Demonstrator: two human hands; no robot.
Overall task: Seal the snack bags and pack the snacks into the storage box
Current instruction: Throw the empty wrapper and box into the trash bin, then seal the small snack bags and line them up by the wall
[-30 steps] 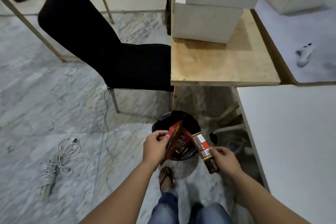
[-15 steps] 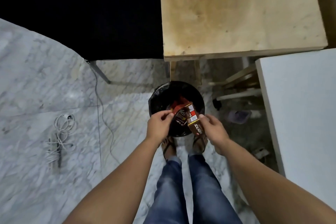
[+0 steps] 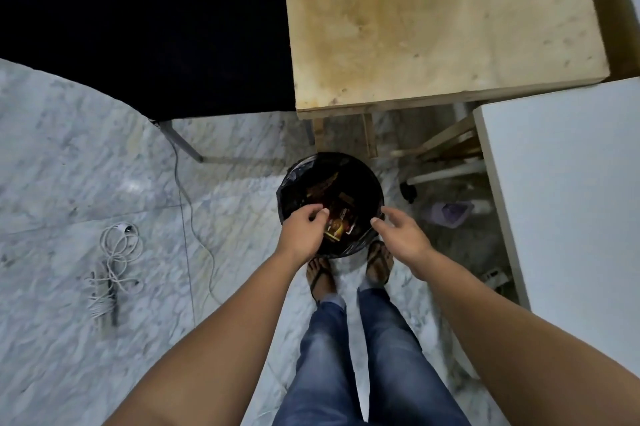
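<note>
I stand over the marble floor (image 3: pixel 86 166), a black chair (image 3: pixel 145 38) at my far left and a bare wooden table (image 3: pixel 443 34) ahead, its near edge just beyond the round black bin (image 3: pixel 294 180) at my feet. A white table (image 3: pixel 568 204) runs along my right. The bin, lined with a dark bag, holds brown and red snack wrappers (image 3: pixel 337 221), lying loose near its near rim. My left hand (image 3: pixel 304 230) hovers over the near-left rim, fingers loosely curled on nothing. My right hand (image 3: pixel 403 235) hangs over the near-right rim, fingers spread and empty. A coiled white cable (image 3: pixel 110 266) lies on the floor, well to the left.
</note>
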